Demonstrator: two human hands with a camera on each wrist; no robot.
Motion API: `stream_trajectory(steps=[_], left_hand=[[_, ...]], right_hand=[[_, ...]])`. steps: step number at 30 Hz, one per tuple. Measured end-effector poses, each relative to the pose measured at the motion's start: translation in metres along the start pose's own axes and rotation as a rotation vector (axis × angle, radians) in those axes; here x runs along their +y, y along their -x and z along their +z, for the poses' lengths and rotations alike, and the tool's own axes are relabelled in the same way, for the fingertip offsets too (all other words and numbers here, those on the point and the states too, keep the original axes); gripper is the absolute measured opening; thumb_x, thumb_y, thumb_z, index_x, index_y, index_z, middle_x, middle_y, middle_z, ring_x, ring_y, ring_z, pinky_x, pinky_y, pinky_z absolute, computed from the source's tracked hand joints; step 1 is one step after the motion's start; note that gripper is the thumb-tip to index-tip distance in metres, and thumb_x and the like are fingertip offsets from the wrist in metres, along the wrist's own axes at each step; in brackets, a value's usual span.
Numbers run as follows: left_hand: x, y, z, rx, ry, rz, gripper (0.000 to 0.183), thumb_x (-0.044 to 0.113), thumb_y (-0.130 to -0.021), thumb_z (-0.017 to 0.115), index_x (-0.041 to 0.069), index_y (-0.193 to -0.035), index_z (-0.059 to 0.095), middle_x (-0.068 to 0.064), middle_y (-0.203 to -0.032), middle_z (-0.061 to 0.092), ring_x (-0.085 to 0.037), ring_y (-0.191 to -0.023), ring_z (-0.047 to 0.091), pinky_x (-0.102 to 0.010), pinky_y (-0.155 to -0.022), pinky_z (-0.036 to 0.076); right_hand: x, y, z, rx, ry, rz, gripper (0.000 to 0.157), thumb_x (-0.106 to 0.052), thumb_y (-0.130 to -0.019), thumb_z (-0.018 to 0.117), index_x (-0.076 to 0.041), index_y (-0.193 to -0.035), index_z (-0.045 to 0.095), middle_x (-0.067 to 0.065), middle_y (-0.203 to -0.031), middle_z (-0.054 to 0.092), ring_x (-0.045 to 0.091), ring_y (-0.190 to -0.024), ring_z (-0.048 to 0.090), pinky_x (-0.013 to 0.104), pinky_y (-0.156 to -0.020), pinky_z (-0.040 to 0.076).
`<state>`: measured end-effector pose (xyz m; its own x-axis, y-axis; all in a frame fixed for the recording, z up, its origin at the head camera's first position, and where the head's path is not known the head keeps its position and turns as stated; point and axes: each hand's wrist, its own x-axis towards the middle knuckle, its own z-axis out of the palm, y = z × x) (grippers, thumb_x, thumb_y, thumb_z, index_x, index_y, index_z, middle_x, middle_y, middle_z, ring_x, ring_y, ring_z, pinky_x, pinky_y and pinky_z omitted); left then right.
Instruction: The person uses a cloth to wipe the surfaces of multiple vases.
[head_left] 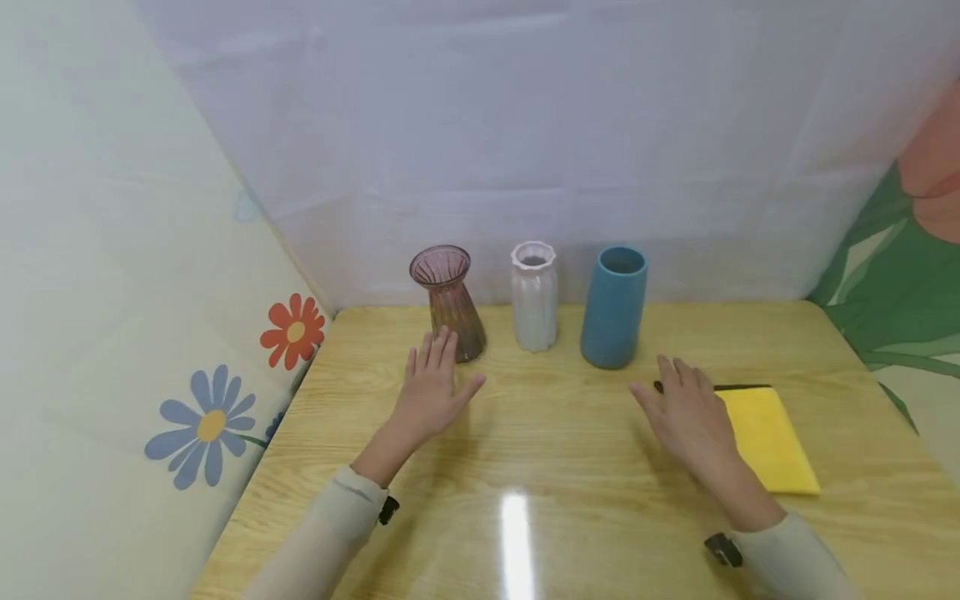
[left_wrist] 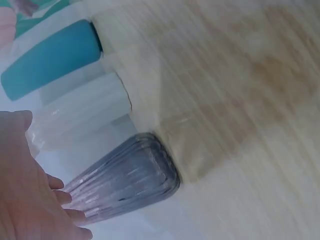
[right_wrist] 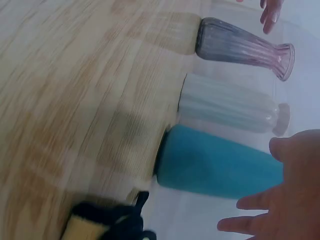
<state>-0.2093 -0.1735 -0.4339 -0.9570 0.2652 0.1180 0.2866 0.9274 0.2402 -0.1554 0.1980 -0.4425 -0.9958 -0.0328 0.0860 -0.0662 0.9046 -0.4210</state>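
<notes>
The glass vase (head_left: 453, 304), purple-tinted and ribbed, stands upright on the worktop (head_left: 555, 442) at the left end of a row of three, near the left hand (head_left: 431, 400). Both hands are released, fingers extended, grasping nothing. The right-wrist view shows a gap between the left fingertips and the glass. In the head view the right hand (head_left: 693, 417) overlaps the yellow item (head_left: 768, 442); contact cannot be confirmed.

Handling: treat the glass vase as rigid, fragile and possibly slippery, with its weight probably toward the broad base. Grip the narrow neck below the flared rim and support the body; do not load the rim. The fluted white vase (head_left: 536, 308) is probably ceramic and brittle. The smooth blue vase (head_left: 613, 317) calls for a full wrap around its body.

Containers: no contents show through the glass. Nothing protrudes from the white or blue mouths; their bottoms are hidden.
</notes>
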Motion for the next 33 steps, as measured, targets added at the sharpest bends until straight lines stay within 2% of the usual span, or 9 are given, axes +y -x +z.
stream_trajectory(steps=[4, 13, 18, 22, 25, 30, 33], left_hand=[[-0.007, -0.004, -0.006, 0.023, 0.019, -0.013, 0.086, 0.059, -0.103, 0.044, 0.002, -0.161, 0.014, -0.018, -0.168, 0.011, -0.039, -0.155, 0.003, -0.06, -0.123, 0.005], [-0.017, -0.014, -0.016, 0.055, 0.022, -0.047, 0.091, 0.064, -0.102, 0.038, -0.002, -0.16, 0.015, -0.022, -0.167, 0.013, -0.043, -0.154, 0.008, -0.061, -0.122, 0.007], [-0.022, -0.018, -0.02, 0.055, 0.048, -0.08, 0.092, 0.064, -0.102, 0.039, -0.002, -0.16, 0.012, -0.023, -0.167, 0.013, -0.042, -0.154, 0.006, -0.06, -0.123, 0.006], [-0.027, -0.023, -0.022, 0.082, 0.075, -0.09, 0.091, 0.062, -0.102, 0.041, -0.002, -0.16, 0.012, -0.023, -0.167, 0.013, -0.042, -0.154, 0.008, -0.06, -0.123, 0.007], [-0.028, -0.028, -0.025, 0.1, 0.092, -0.091, 0.091, 0.061, -0.103, 0.041, -0.003, -0.16, 0.011, -0.024, -0.166, 0.013, -0.043, -0.153, 0.009, -0.061, -0.122, 0.008], [-0.03, -0.038, -0.027, 0.127, 0.154, -0.1, 0.089, 0.059, -0.104, 0.041, -0.004, -0.159, 0.013, -0.025, -0.166, 0.014, -0.042, -0.153, 0.01, -0.057, -0.123, 0.007], [-0.031, -0.044, -0.027, 0.141, 0.187, -0.104, 0.088, 0.058, -0.104, 0.042, -0.006, -0.158, 0.015, -0.027, -0.165, 0.015, -0.042, -0.153, 0.012, -0.055, -0.124, 0.007]], right_hand=[[0.014, 0.007, -0.007, -0.027, -0.013, 0.062, 0.089, -0.064, -0.104, 0.03, 0.008, -0.156, 0.024, 0.041, -0.152, 0.027, 0.063, -0.135, 0.026, 0.077, -0.098, 0.033], [0.052, 0.016, -0.022, -0.113, 0.027, 0.197, 0.101, -0.071, -0.101, 0.025, 0.015, -0.153, 0.021, 0.049, -0.139, 0.031, 0.069, -0.12, 0.033, 0.076, -0.089, 0.037], [0.07, 0.02, -0.032, -0.155, 0.048, 0.213, 0.102, -0.07, -0.101, 0.024, 0.02, -0.15, 0.021, 0.052, -0.135, 0.032, 0.071, -0.116, 0.035, 0.077, -0.083, 0.04], [0.08, 0.023, -0.041, -0.203, 0.065, 0.239, 0.102, -0.068, -0.102, 0.026, 0.022, -0.148, 0.018, 0.053, -0.132, 0.032, 0.071, -0.113, 0.037, 0.075, -0.078, 0.043], [0.087, 0.026, -0.047, -0.263, 0.071, 0.265, 0.096, -0.064, -0.103, 0.03, 0.022, -0.145, 0.024, 0.052, -0.125, 0.037, 0.069, -0.106, 0.043, 0.07, -0.073, 0.047], [0.098, 0.027, -0.048, -0.342, 0.083, 0.302, 0.085, -0.058, -0.104, 0.039, 0.024, -0.129, 0.035, 0.045, -0.109, 0.046, 0.059, -0.09, 0.054, 0.057, -0.064, 0.047], [0.104, 0.025, -0.044, -0.378, 0.091, 0.311, 0.085, -0.058, -0.103, 0.04, 0.023, -0.127, 0.036, 0.044, -0.108, 0.047, 0.058, -0.089, 0.055, 0.057, -0.065, 0.048]])
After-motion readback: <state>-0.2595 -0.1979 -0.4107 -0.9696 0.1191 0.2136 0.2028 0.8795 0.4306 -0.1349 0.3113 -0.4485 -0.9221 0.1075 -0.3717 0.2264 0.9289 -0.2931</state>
